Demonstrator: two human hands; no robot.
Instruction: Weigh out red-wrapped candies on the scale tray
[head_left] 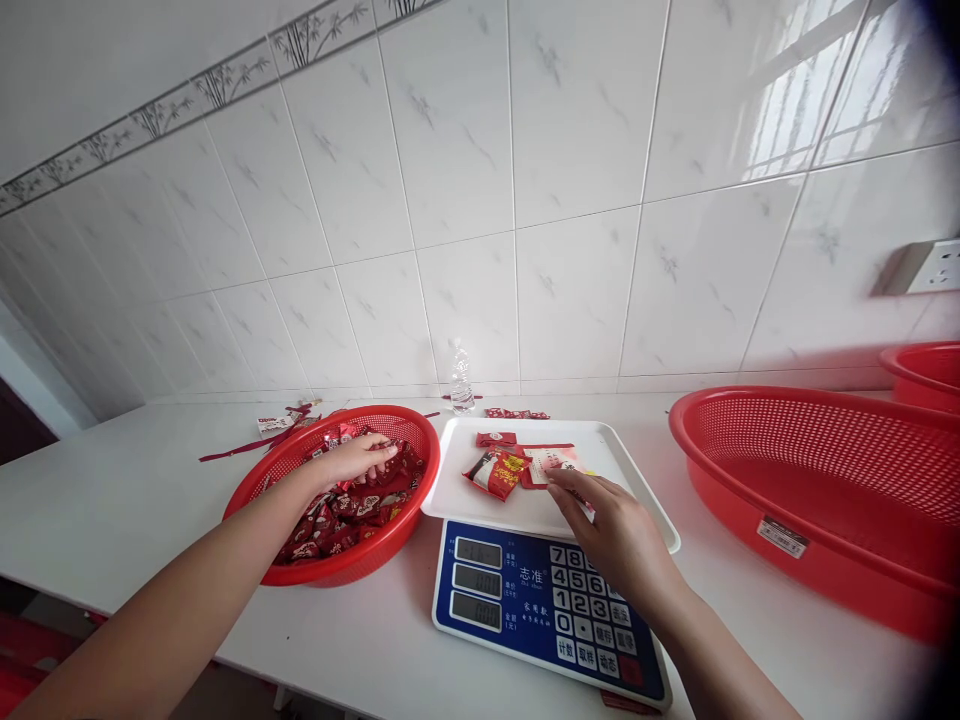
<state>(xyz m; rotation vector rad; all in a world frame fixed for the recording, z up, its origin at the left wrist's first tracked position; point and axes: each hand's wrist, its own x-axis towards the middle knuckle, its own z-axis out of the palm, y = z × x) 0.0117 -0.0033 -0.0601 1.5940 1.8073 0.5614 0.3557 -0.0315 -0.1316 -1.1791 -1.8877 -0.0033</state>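
My left hand (358, 460) is over a red plastic basket (247, 480) full of small red wrapped packets (337, 520). Its fingers are curled together, and what they hold, if anything, is hidden. Over the white tray (457, 480) of a weighing scale is my right hand (611, 505). Thumb and fingertips nearly meet beside a pink-and-white packet (553, 460); I cannot make out what is between them. Also on the tray are a red-and-black packet with yellow print (496, 474) and a small red packet (496, 440). The blue scale panel (525, 620) lies below.
A large empty red basket (787, 480) stands at the right, with another red basket (930, 365) behind it. Behind the tray are a clear bottle (460, 375) and a red packet strip (517, 413). Red ribbon (244, 450) lies at the left. A tiled wall backs the table.
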